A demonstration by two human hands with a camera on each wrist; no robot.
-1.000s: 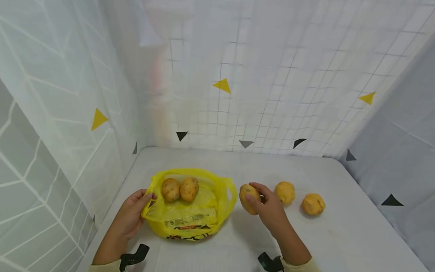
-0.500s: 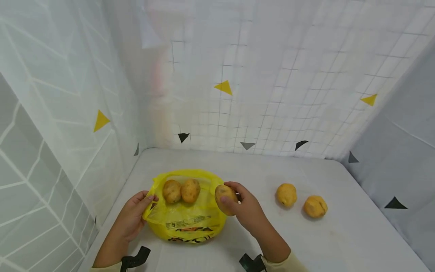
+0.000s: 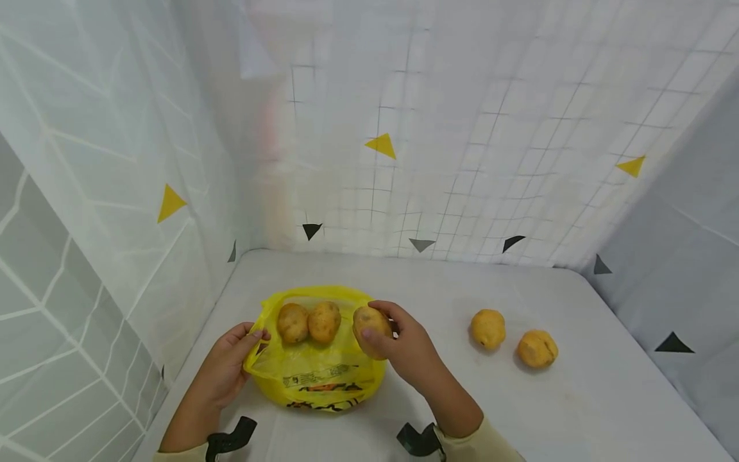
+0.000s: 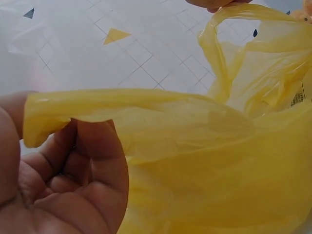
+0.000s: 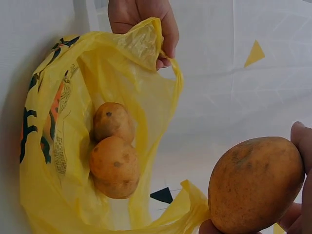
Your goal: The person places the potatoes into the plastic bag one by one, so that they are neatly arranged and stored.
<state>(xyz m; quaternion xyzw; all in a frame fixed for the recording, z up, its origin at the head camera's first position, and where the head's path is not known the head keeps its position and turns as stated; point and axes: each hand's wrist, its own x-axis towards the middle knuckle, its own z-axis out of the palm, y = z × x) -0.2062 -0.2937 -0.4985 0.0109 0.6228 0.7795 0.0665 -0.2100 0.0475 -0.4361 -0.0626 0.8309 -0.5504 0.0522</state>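
A yellow plastic bag (image 3: pixel 323 366) stands with its mouth open on the table, printed in black and orange on its near side. Inside it lie two potatoes side by side, the left potato (image 3: pixel 292 323) and the right potato (image 3: pixel 324 322). My left hand (image 3: pixel 226 364) pinches the bag's left edge; in the left wrist view the yellow film (image 4: pixel 136 105) passes between thumb and fingers. My right hand (image 3: pixel 407 346) grips another potato (image 5: pixel 256 185) between thumb and fingers, at the bag's right rim. In the head view this potato overlaps the bag's opening.
Two more yellowish potatoes, a nearer-left potato (image 3: pixel 487 330) and a right potato (image 3: pixel 537 350), lie on the white table (image 3: pixel 577 410) to the right. White sheeting (image 3: pixel 450 128) with grid lines and small triangles hangs behind and at both sides.
My right hand has moved left with its potato, from beside the two loose potatoes to the bag's right rim. My left hand keeps its hold on the bag.
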